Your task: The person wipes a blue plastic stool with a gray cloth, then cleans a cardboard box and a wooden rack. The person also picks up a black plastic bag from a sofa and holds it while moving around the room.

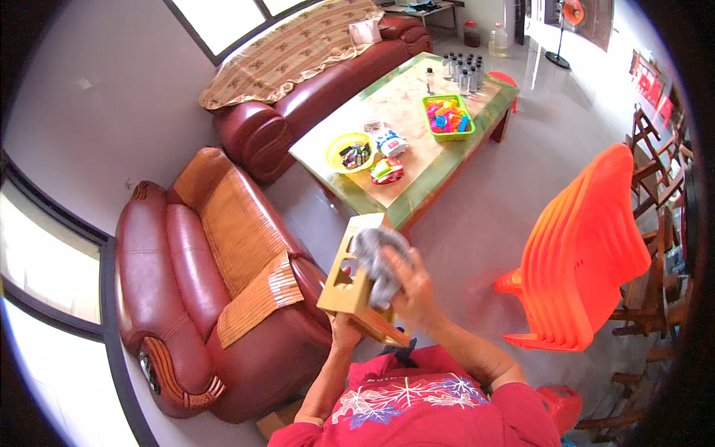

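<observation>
My left hand (344,330) grips the underside of a small yellow wooden stool (345,279) with cut-out holes, holding it up tilted in front of my chest. My right hand (412,287) is closed on a grey cloth (376,261) that is pressed against the stool's side. The cloth covers part of the stool's upper face. Both forearms come up from the lower edge, above my red shirt.
A dark red leather armchair (186,298) stands at my left and a matching sofa (313,82) beyond it. Ahead is a green-edged low table (447,160) with a yellow bowl (350,153), a green basket (448,117) and bottles. Stacked orange plastic chairs (588,253) stand at right.
</observation>
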The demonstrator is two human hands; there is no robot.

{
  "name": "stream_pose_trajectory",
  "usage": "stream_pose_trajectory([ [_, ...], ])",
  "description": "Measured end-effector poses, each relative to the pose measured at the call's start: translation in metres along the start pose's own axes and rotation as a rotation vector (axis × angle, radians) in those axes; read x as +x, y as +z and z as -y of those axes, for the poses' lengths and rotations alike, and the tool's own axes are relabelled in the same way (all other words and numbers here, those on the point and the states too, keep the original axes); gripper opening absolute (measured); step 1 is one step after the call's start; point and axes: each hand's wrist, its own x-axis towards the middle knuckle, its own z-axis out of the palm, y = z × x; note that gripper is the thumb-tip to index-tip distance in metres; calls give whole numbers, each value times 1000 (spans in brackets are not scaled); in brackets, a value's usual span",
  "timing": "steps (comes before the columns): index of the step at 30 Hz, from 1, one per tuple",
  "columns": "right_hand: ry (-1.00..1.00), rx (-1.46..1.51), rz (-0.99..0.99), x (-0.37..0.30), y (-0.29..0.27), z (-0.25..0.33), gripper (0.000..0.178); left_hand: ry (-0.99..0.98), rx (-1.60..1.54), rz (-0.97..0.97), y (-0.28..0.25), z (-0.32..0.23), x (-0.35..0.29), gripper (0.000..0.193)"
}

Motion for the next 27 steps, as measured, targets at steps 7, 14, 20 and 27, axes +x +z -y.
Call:
stream_pose_trajectory([
  [7,-156,-119,866,-25,-61,-7,34,10,-341,-8,-29,-1,11,36],
  [14,-164,-95,106,62,-50,-11,52,-33,-387,-22,15,-9,7,35],
  [20,-271,-410,286,19,-51,-60,46,10,-556,92,14,-6,14,47],
  [27,143,-781,843,-16,-134,-54,36,-94,-771,307,-23,5,5,34],
])
